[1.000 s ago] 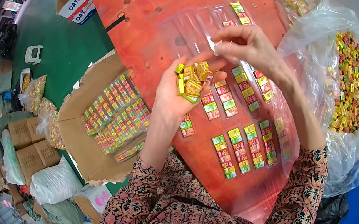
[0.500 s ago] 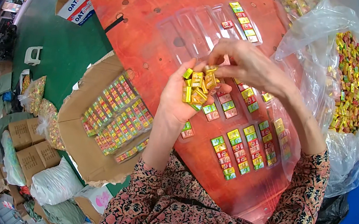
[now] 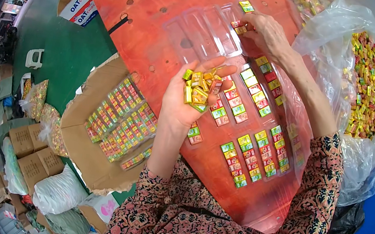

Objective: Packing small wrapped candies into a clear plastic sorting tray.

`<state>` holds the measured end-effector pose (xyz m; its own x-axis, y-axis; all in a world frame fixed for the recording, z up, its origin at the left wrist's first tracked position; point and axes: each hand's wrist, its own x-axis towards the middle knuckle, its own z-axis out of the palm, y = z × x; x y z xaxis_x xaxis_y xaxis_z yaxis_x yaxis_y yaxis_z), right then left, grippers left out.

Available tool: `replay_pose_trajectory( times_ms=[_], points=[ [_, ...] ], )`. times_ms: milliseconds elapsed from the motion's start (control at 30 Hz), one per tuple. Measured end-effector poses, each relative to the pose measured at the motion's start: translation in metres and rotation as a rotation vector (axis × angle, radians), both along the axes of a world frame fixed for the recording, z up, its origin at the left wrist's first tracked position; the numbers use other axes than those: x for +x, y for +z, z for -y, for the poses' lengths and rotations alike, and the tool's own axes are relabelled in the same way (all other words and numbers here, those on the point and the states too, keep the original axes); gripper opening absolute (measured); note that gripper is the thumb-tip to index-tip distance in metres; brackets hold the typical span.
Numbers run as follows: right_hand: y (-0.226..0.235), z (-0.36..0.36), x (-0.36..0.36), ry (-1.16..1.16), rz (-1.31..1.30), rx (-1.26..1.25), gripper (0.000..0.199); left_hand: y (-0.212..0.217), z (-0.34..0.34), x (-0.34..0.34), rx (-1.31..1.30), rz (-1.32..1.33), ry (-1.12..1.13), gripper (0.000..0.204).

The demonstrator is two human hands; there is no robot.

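Note:
My left hand (image 3: pixel 181 98) is palm up, cupped under a heap of small wrapped candies (image 3: pixel 199 90), mostly yellow with some red and green. Farther off and to the right, my right hand (image 3: pixel 267 35) reaches over the clear plastic tray (image 3: pixel 207 26). Its thumb and fingers are pinched at a small red wrapped candy (image 3: pixel 241 29) in the tray's right-hand slot. The hand hides part of that slot. A yellow and green pair of candies (image 3: pixel 246 6) lies at the slot's far end, while the slots to the left hold none.
Filled trays (image 3: pixel 258 155) with candy rows lie nearer me on the red table (image 3: pixel 154 31). At right stands a clear bag (image 3: pixel 368 90) of loose candies. A cardboard box (image 3: pixel 82 121) with filled trays is at left. Cartons (image 3: pixel 39 163) and sacks cover the floor beyond.
My right hand has moved from the candies in my left palm out to the tray's right-hand slot. My left hand has shifted slightly left and its fingers have opened out.

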<state>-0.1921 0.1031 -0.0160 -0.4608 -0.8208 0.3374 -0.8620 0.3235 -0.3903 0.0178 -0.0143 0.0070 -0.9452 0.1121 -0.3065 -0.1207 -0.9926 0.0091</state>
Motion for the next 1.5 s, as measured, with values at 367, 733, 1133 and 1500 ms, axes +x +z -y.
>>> replay_pose_trajectory(
  times_ms=[367,733,1133,1500],
  points=[
    [0.057,0.004,0.053,0.044,0.566,-0.074,0.023,0.015,-0.002,0.000,-0.042,0.006,-0.010,0.053],
    [0.086,0.010,0.087,0.296,0.724,0.110,0.015,-0.008,-0.004,0.002,-0.118,0.104,-0.015,0.035],
    [0.045,-0.004,0.007,-0.250,1.315,-0.210,0.014,-0.003,-0.002,-0.001,-0.076,-0.053,-0.041,0.057],
    [0.071,0.012,0.084,0.380,0.648,-0.052,0.009,0.004,-0.005,-0.005,-0.287,0.026,-0.085,0.049]
  ],
)
